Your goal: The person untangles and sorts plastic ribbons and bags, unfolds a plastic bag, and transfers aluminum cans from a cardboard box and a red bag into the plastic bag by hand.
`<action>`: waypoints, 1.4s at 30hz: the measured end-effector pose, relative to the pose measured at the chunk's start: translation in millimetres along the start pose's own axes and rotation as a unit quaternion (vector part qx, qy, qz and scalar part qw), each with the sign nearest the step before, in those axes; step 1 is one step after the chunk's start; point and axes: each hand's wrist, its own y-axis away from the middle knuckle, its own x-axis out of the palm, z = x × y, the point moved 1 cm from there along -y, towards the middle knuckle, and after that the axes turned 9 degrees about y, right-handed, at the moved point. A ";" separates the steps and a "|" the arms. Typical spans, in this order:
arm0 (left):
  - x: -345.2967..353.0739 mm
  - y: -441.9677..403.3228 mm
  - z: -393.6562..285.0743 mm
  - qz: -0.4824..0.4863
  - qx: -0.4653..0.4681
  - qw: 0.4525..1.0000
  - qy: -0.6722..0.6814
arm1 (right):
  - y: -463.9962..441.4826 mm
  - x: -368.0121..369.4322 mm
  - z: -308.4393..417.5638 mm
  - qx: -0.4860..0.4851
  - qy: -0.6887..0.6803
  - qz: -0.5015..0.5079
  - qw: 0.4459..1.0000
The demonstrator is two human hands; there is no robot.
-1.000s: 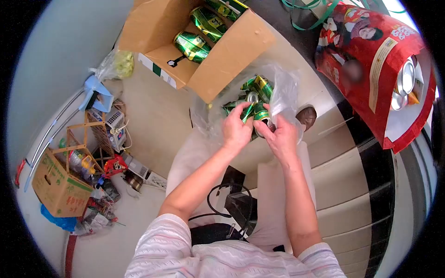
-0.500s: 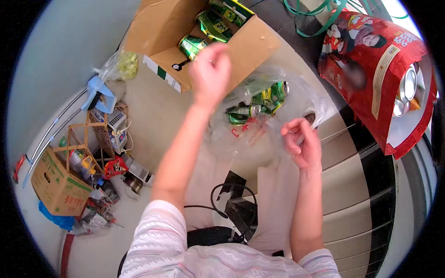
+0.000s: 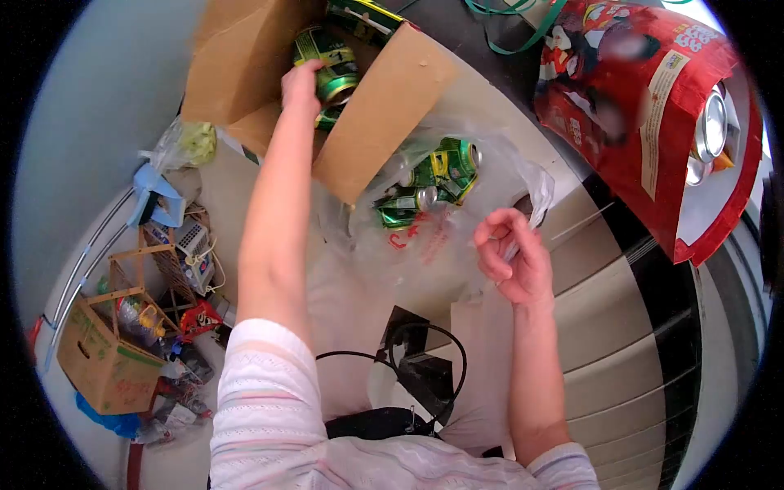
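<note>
My left hand (image 3: 301, 88) reaches into an open cardboard box (image 3: 392, 102) and has its fingers on a green drink can (image 3: 330, 67). Part of that grip is hidden from this side. Below the box, a clear plastic bag (image 3: 490, 192) with red print holds several crushed green cans (image 3: 445, 170). My right hand (image 3: 516, 257) is at the bag's right edge, its fingers curled in a pinch on the plastic film.
At the right stands a red bag (image 3: 608, 106) with silver cans showing in its mouth. Green strapping (image 3: 523, 41) lies at the top. On the left are a cardboard carton (image 3: 106, 359), a blue dustpan (image 3: 155, 196) and clutter. A black cable (image 3: 461, 359) loops near my lap.
My left hand has moved up and left into the box, onto a can. The view has shifted, while my right hand stays at the bag's edge.
</note>
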 end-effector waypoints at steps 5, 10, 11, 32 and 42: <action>-40.1 110.5 -71.8 0.182 -0.001 0.981 0.069 | -7.9 10.1 5.2 0.015 0.024 -0.057 0.998; -43.5 212.5 -50.9 0.455 -0.202 0.861 -0.101 | -15.7 24.2 5.0 0.051 0.119 -0.075 0.989; -26.9 232.4 -36.6 0.500 -0.225 0.827 -0.127 | -14.9 19.6 0.6 0.058 0.128 -0.031 0.990; 36.2 277.6 33.5 0.159 0.209 0.750 -0.608 | -21.0 19.7 -31.9 -0.081 0.554 -0.273 0.782; -29.8 242.9 117.3 0.158 0.074 0.752 -0.636 | -2.9 -1.6 22.1 0.019 0.165 -0.125 0.978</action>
